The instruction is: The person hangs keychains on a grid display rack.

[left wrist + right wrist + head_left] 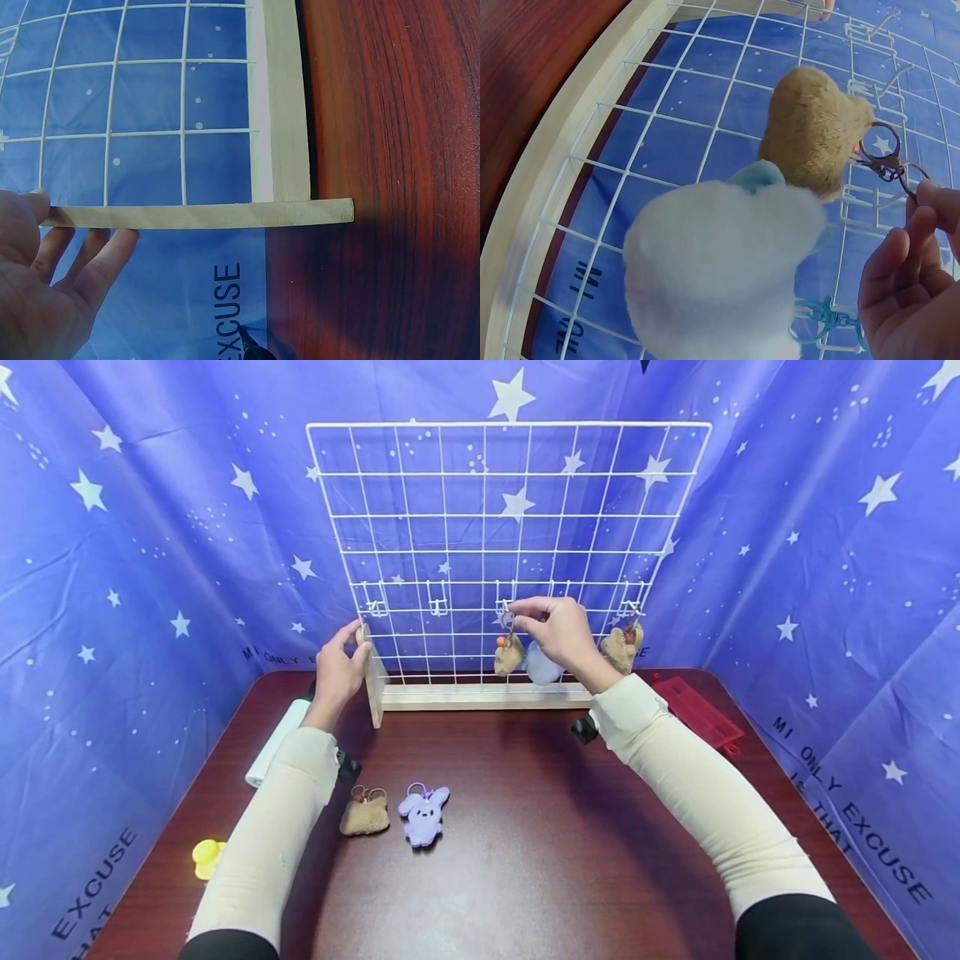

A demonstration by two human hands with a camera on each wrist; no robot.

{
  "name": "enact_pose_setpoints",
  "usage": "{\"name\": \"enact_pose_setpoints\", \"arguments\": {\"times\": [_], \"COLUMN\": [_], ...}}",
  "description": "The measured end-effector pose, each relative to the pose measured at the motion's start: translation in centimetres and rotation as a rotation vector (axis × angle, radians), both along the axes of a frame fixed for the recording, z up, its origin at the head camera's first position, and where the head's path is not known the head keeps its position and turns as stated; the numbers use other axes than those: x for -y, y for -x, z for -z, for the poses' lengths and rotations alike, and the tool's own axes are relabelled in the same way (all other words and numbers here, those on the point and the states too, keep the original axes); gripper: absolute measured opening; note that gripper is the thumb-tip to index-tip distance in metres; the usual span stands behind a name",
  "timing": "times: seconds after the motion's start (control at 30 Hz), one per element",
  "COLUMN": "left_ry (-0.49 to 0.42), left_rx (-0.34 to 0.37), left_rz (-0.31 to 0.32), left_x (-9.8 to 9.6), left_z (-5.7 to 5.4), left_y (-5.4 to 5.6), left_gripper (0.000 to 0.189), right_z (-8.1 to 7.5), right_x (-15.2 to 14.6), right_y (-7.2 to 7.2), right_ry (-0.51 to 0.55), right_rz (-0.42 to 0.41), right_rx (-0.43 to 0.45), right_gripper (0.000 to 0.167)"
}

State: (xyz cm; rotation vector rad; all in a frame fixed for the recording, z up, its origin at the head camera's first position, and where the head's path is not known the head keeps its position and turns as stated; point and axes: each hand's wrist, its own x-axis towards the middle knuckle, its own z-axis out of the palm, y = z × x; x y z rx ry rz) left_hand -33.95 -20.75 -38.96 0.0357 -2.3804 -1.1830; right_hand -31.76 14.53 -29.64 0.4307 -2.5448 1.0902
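My right hand [558, 631] pinches the ring of a brown plush keychain [508, 658] between thumb and fingertips, right at a white hook [504, 607] on the wire grid rack [510, 515]. In the right wrist view, the brown plush [810, 127] dangles below its dark metal clasp [885, 163]. Beside it hangs a fluffy white plush keychain [712, 262] with a light blue clasp [829, 319]. Another brown plush keychain [621, 647] hangs at the rack's right end. My left hand [341, 668] grips the rack's wooden side piece [202, 217], thumb on one face and fingers on the other.
On the table lie a brown plush keychain [365, 820] and a lavender bunny keychain [423, 820]. A white cylinder [277, 743] and a yellow object [206, 858] are at the left. Behind my right forearm lies a red plastic tray [697, 714]. Other hooks [438, 607] line the rack.
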Motion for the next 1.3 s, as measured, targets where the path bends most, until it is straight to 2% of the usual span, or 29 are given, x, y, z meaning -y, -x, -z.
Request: {"name": "enact_pose_setpoints", "arguments": {"times": [0.37,0.63,0.73,0.9,1.1,1.2,1.3], "left_ry": [0.009,-0.001,0.013,0.022,0.019,0.017,0.065], "left_rx": [-0.005,-0.001,0.009,0.059,0.098,0.135,0.188], "left_rz": [-0.001,0.003,0.007,0.026,0.059,0.071,0.082], "left_x": [0.0,0.0,0.1,0.3,0.8,1.2,1.7], "left_z": [0.0,0.0,-0.1,-0.3,-0.6,-0.5,0.0], "left_y": [0.0,0.2,0.1,-0.2,-0.8,-1.6,-3.0], "left_gripper": [0.046,0.047,0.047,0.047,0.055,0.056,0.050], "right_z": [0.2,0.5,0.7,0.8,0.9,1.0,1.2], "right_x": [0.3,-0.1,-0.4,-1.3,-3.8,-5.7,-7.8], "right_y": [0.1,-0.9,-1.4,-2.7,-4.1,-4.2,-4.2], "right_ry": [-0.021,-0.013,-0.045,-0.132,-0.187,-0.179,-0.164], "right_rz": [0.013,-0.009,-0.029,-0.077,-0.089,-0.072,-0.050], "right_rx": [-0.003,0.044,0.016,-0.100,-0.192,-0.220,-0.237], "right_gripper": [0.025,0.034,0.035,0.032,0.027,0.024,0.022]}}
